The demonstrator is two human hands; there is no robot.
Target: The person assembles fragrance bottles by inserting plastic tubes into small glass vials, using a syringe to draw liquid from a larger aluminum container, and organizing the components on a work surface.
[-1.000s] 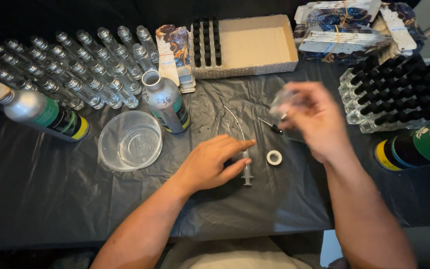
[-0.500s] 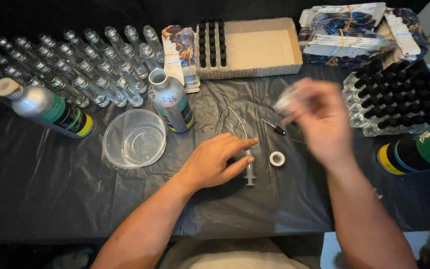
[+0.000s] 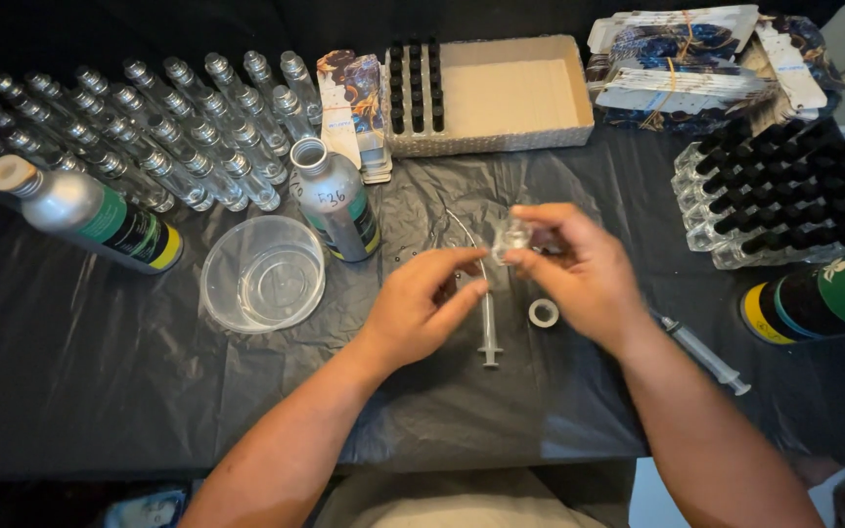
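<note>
— What lies at the far left of the desk (image 3: 100, 391)?

— Rows of small clear glass vials (image 3: 139, 127) with silver necks, lying in slanted lines on the black sheet. In front of them a silver metal bottle (image 3: 85, 213) with a green and yellow label lies on its side, cork-coloured cap pointing left.

— And moving toward the middle?

— A round clear plastic bowl (image 3: 262, 274), then an open silver bottle (image 3: 333, 200) standing upright just beside it. Behind that, a stack of printed cards (image 3: 354, 108) and a shallow cardboard box (image 3: 501, 93) with black-capped vials lined up at its left end.

— Where are the hands?

— Close together over the centre. The left hand (image 3: 422, 308) has thumb and forefinger pinched on the top of a clear syringe (image 3: 488, 328) with a thin curved tube; the syringe points down toward the person. The right hand (image 3: 579, 269) is clamped on a small clear glass vial (image 3: 511, 237), held just above the desk near the left fingertips.

— Anything under them?

— A small white ring (image 3: 543, 313) lies on the sheet below the right hand.

— And to the right?

— A second syringe (image 3: 704, 352) lies beside the right forearm. Further back, a tray of black-capped vials (image 3: 784, 191), a pile of printed packets (image 3: 696, 64), and another bottle (image 3: 819, 298) on its side with green and yellow bands.
</note>
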